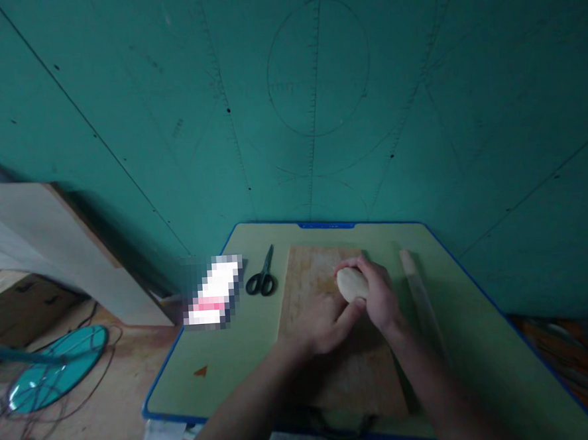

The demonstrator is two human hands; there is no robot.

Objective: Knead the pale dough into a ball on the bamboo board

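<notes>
A pale, rounded piece of dough [352,285] is held above the wooden cutting board [305,279]. My right hand [379,293] wraps round it from the right, fingers over its top edge. From the lower left, my left hand [324,323] closes in with its fingers curled, and its thumb reaches the dough's lower edge. Whether the left fingers also touch the dough is hard to make out. To the right of the board lies a wooden rolling pin [417,285], partly hidden by my right forearm.
Black-handled scissors [262,278] and a blurred-out bright phone-like rectangle [216,291] lie left of the board on the blue-edged folding table [236,343]. A small orange-brown scrap [200,372] is near the left edge. Behind stands a green wall [168,121]; a turquoise round base [64,367] and cables are on the floor.
</notes>
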